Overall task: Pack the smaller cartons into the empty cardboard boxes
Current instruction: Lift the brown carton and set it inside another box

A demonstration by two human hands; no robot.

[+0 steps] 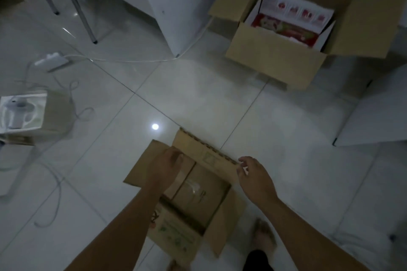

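Near centre, directly below the person, the open cardboard box (193,196) sits empty. Left hand (167,166) rests flat inside, grasping nothing; right hand (253,171) hovers released. Cartons (290,22) lie far right, right hand nearer.

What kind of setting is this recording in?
Probably a dim home or small stockroom used for packing: glossy white tiled floor, open brown cardboard boxes on it, and a white power strip with trailing cables.

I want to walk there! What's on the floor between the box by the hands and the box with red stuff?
Nothing: the head view shows only bare shiny tiles between the near box and the far box.
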